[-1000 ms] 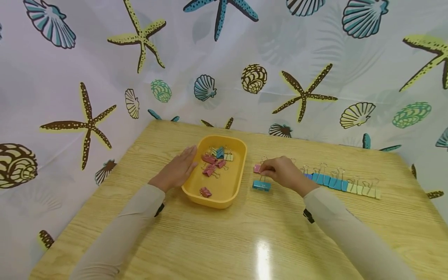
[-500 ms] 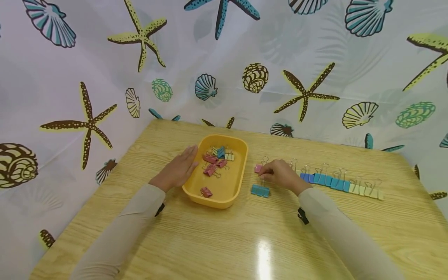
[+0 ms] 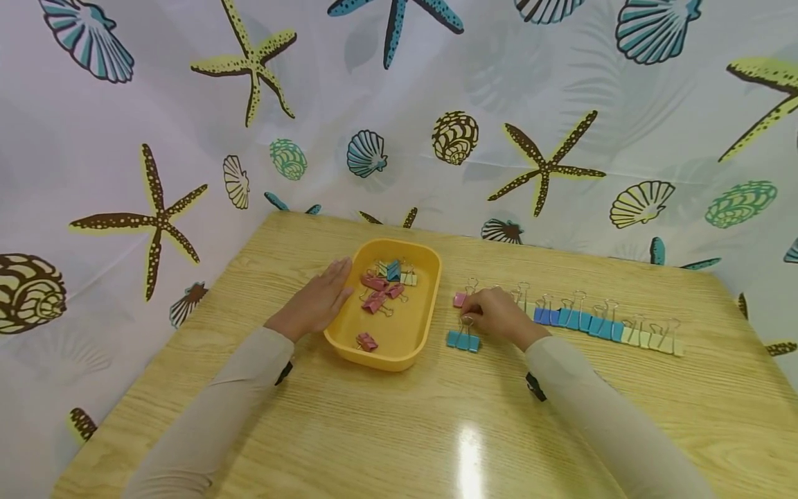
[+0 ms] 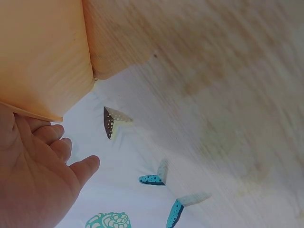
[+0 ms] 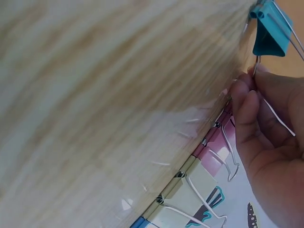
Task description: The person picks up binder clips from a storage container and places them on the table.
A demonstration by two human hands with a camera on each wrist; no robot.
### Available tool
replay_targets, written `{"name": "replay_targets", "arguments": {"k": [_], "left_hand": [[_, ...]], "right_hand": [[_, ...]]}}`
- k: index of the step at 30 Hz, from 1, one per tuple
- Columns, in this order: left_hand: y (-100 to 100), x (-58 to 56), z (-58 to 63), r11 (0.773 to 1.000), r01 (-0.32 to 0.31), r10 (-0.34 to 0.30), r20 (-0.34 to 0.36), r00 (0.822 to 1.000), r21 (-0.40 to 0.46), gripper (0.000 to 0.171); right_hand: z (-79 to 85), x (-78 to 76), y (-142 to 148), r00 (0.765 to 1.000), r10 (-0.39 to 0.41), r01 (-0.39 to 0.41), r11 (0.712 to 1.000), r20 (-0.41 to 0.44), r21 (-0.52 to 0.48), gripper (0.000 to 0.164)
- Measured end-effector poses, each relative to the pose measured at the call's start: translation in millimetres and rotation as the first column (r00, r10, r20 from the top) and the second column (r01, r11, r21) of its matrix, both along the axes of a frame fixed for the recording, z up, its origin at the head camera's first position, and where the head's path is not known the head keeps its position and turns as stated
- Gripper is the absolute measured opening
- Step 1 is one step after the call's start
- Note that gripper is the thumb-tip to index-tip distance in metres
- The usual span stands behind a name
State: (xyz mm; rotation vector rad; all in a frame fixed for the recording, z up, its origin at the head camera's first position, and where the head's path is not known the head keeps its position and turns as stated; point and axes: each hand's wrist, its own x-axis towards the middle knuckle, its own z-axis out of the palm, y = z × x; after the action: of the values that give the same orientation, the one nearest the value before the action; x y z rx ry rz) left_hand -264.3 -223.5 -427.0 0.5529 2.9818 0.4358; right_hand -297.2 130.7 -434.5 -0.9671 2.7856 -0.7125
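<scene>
Right grip (image 3: 497, 313) fast on blue clip (image 3: 463, 341), left grip (image 3: 316, 299) unclenched beside tray (image 3: 399, 333), woodgrain table (image 3: 374, 430), starfish-print cloth (image 3: 405, 97) behind.

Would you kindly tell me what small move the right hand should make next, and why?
Perhaps the right hand should slide the teal clip up to the pink clip at the left end of the row: it holds that teal clip, which sits in front of the row, apart from it, while the blue and teal clips within the row sit side by side.
</scene>
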Motion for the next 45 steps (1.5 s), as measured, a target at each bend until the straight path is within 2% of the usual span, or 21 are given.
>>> {"name": "replay_targets", "arguments": {"k": [10,30,39,45], "left_hand": [[-0.1,2.0,2.6,1.000,0.002,-0.002,0.004,1.000,0.003,0.060],[-0.2,2.1,3.3,1.000,-0.005,0.005,0.006,1.000,-0.002,0.060],[1.3,0.4,2.9,1.000,-0.007,0.007,0.011,1.000,-0.008,0.060],[1.0,0.2,2.8,1.000,-0.007,0.007,0.007,1.000,-0.018,0.060]], "right_hand": [[-2.7,-0.7,-2.4,0.998,0.008,-0.005,0.999,-0.067,0.043,0.009],[-3.8,-0.6,-4.0,0.998,-0.018,0.023,0.997,-0.066,0.075,0.011],[-1.1,0.8,-2.9,0.998,-0.011,0.015,0.998,-0.059,0.068,0.012],[6.2,5.2,2.6,0.997,-0.008,0.012,0.998,-0.073,0.061,0.009]]}}
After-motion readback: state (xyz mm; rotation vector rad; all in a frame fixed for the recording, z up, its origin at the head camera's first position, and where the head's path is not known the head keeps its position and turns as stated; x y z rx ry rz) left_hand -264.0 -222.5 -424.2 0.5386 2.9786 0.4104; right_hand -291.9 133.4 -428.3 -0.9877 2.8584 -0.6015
